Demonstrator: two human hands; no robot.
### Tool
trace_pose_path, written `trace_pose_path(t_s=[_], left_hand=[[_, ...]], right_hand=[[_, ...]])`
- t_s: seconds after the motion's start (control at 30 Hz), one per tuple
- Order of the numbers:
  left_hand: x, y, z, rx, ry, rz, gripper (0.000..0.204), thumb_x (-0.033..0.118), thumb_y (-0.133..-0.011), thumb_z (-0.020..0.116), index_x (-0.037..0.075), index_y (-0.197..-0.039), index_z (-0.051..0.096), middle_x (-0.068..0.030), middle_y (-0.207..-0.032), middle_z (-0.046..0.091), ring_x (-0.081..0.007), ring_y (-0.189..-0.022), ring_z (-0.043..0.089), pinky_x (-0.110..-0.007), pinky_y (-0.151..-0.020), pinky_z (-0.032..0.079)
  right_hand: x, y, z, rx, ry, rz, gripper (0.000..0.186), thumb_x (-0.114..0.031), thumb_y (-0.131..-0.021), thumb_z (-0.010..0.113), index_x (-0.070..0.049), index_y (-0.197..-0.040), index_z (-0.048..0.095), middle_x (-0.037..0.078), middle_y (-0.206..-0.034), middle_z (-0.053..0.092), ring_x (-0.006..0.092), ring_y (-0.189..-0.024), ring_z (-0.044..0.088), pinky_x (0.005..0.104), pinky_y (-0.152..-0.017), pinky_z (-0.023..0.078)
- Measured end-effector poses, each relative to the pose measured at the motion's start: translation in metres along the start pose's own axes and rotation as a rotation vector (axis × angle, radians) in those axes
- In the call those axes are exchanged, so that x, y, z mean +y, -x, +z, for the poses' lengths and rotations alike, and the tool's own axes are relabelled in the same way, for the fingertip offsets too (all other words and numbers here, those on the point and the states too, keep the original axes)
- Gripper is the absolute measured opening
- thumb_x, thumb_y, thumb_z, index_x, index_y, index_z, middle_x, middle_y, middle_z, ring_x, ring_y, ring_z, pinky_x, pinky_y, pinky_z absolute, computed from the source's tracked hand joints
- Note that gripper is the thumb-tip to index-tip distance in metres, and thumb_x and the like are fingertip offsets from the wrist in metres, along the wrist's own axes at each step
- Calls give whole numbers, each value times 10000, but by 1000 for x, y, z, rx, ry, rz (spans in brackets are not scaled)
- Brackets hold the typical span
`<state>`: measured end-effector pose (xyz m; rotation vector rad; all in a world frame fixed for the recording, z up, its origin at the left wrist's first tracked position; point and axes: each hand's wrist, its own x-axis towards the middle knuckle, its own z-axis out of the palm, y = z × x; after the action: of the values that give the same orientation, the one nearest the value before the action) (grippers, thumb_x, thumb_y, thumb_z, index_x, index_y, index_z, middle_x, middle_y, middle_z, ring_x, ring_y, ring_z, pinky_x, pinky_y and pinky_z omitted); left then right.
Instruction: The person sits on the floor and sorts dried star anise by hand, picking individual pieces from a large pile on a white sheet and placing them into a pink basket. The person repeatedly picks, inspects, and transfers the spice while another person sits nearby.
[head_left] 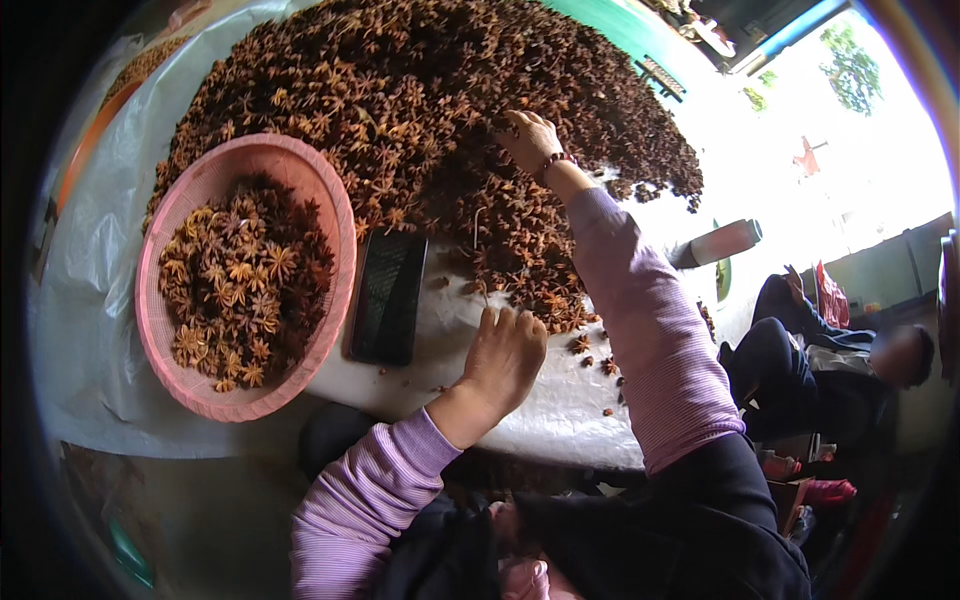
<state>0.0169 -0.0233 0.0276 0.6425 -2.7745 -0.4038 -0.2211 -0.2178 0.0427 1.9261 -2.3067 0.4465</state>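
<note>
Dark rectangular phone [387, 297] lying flat with its black screen up, unlit, on the white table sheet [100, 330], just beside the pink basket [335, 200], no packages, labels or signs clearly visible

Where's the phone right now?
Head view, centre-left: the phone lies flat on the white table cover, just right of the pink basket, below the star anise pile and left of the left hand.
</note>
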Motion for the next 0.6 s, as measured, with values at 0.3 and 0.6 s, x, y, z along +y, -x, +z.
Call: trace_pose_path(t_s=[0.3,0.6], left_hand=[[-59,-29,-6,271,-134,-430,176,129,-887,496,35,-1029,539,-118,-990,610,-262,-914,606,-380,-783,498],[-70,-29,5,260,84,-403,117,29,-816,544,3,-742,631,-220,-787,658,-369,-751,673,-422,-635,560]], right_hand=[[0,130,-13,-264,-1,-44,566,-484,-902,530,-200,-1384,440,86,-1453,374,375,-1291,387,527,-1038,338],[-28,189,-55,-19,-4,-350,307,-177,-873,613,-68,-1160,632,89,-1193,616,274,-1180,503,404,-1045,375]])
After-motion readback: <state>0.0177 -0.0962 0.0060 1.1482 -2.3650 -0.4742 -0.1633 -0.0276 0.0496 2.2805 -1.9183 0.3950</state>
